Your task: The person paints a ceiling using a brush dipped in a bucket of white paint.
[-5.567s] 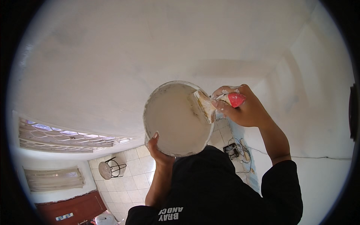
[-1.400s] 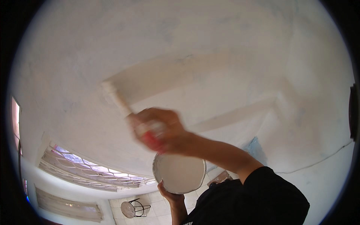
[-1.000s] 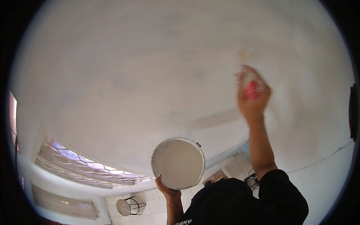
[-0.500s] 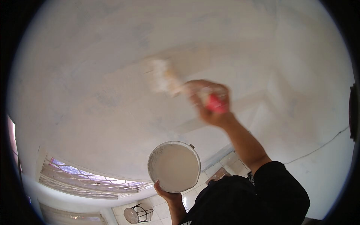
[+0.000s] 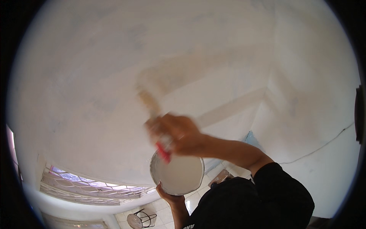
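My right hand (image 5: 175, 131), smeared by motion, is closed around a paintbrush (image 5: 149, 103) with pale bristles and a red handle end. The bristles point up and left across the whitish, patchy wall (image 5: 103, 76); whether they touch it I cannot tell. Below, my left hand (image 5: 170, 195) grips the lower left rim of a round bucket (image 5: 177, 176) of off-white paint. My right hand and the red handle end overlap the bucket's upper edge from this view.
A barred window (image 5: 91, 185) lies at lower left, with a round stool (image 5: 135, 220) on the tiled floor (image 5: 162, 214) beyond it. A thin cable (image 5: 320, 149) runs along the right wall. A bluish patch (image 5: 251, 140) shows near the corner.
My right hand has swung down and left with the paintbrush, from the middle of the wall to just above the bucket. My left hand and the bucket have hardly moved.
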The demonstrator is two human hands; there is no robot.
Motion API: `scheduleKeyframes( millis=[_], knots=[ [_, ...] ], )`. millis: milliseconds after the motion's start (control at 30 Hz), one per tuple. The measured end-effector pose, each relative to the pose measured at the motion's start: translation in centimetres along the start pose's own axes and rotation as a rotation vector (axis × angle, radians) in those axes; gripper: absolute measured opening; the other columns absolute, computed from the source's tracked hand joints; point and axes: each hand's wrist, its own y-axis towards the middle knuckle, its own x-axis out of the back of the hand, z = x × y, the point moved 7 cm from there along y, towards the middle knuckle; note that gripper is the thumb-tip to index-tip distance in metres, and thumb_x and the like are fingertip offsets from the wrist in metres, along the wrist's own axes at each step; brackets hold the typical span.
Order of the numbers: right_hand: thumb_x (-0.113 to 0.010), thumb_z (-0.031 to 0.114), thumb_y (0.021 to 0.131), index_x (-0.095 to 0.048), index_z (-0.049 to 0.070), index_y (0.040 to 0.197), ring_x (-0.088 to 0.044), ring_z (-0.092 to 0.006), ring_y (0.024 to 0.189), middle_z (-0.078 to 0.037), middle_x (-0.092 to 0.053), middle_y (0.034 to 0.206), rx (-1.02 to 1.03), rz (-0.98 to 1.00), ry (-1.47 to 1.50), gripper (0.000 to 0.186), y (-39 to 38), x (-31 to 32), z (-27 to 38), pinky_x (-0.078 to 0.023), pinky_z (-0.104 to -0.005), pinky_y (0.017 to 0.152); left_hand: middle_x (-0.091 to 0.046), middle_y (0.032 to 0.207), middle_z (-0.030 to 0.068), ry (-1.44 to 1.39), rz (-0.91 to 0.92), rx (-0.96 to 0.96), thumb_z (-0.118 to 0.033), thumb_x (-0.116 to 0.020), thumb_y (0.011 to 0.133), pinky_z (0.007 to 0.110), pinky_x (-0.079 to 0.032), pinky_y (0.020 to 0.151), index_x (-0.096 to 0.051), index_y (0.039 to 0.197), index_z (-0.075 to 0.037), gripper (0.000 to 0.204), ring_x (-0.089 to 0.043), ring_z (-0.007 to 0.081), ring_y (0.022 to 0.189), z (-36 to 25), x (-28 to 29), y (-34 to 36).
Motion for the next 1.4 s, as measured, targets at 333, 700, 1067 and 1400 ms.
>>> scheduleKeyframes(
  millis=[333, 700, 1067, 1400],
  knots=[
    [-0.064, 0.001, 0.076, -0.056, 0.002, 0.094, -0.062, -0.0145, 0.084, -0.009, -0.063, 0.094, 0.001, -0.358, -0.058, 0.020, -2.2, 7.5, -7.0, -0.049, -0.0262, 0.072, -0.044, 0.115, 0.0161, 0.150, 0.075, -0.018, -0.016, -0.051, 0.083, 0.041, -0.048, 0.081, -0.030, 0.119, -0.007, 0.043, -0.047, 0.0250, 0.105, 2.3, 1.4, -0.8],
    [-0.053, 0.005, 0.084, -0.059, 0.000, 0.084, -0.053, -0.0090, 0.049, -0.004, -0.057, 0.063, -0.666, -0.414, 0.032, 0.008, -8.8, 16.0, -7.5, -0.045, -0.0228, 0.049, -0.051, 0.108, 0.0113, -0.169, -0.154, 0.353, -0.034, -0.036, 0.084, 0.036, -0.043, 0.083, -0.046, 0.110, -0.003, 0.042, -0.051, 0.0225, 0.100, 2.2, 1.3, -0.3],
    [-0.056, 0.020, 0.080, -0.060, 0.001, 0.078, -0.056, -0.0335, 0.056, -0.017, -0.058, 0.063, -0.607, 0.622, 0.179, 0.019, -8.1, -0.1, -3.0, -0.044, -0.0360, 0.054, -0.055, 0.102, 0.0101, -0.363, -0.165, 0.523, -0.038, -0.035, 0.083, 0.035, -0.043, 0.082, -0.050, 0.107, -0.004, 0.044, -0.053, 0.0228, 0.098, 4.3, -0.1, -0.1],
    [-0.055, 0.018, 0.081, -0.060, 0.002, 0.077, -0.056, -0.0316, 0.054, -0.015, -0.057, 0.058, -0.660, 0.514, 0.248, 0.017, -7.5, 1.8, -3.1, -0.044, -0.0334, 0.051, -0.055, 0.103, 0.0107, -0.309, -0.212, 0.564, -0.039, -0.039, 0.080, 0.038, -0.042, 0.083, -0.050, 0.109, -0.005, 0.046, -0.052, 0.0251, 0.097, 5.7, 1.7, -0.2]
  ],
)
